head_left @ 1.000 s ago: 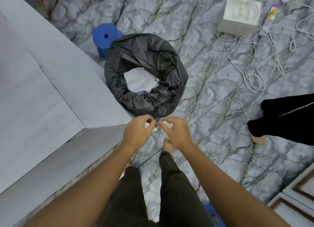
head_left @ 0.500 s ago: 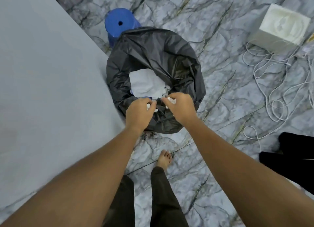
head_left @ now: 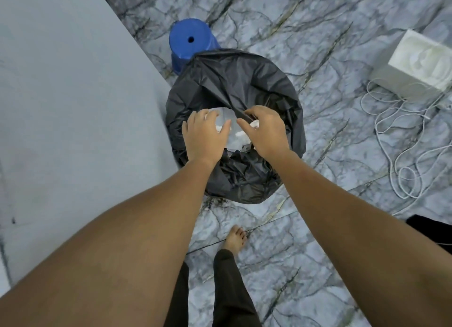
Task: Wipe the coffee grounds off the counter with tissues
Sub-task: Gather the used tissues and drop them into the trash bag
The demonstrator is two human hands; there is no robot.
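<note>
My left hand [head_left: 205, 135] and my right hand [head_left: 265, 131] hover side by side over the mouth of a black trash bag [head_left: 234, 82] on the floor. Both have their fingers spread, palms down. Crumpled white tissue [head_left: 238, 138] lies inside the bag just under and between the hands, and small white scraps show at the fingertips. The grey counter [head_left: 73, 106] fills the left side, with its edge touching the bag. No coffee grounds are visible on the part of the counter in view.
A blue stool [head_left: 190, 42] stands behind the bag. A white box [head_left: 420, 64] and loose white cables [head_left: 403, 155] lie on the marble floor at right. A dark object [head_left: 430, 228] sits at the right edge. My bare foot [head_left: 236, 238] is below the bag.
Both hands moved forward from the bag's near rim to over its mouth. Their fingers went from pinched on tissue scraps to spread apart, and the tissue now lies in the bag.
</note>
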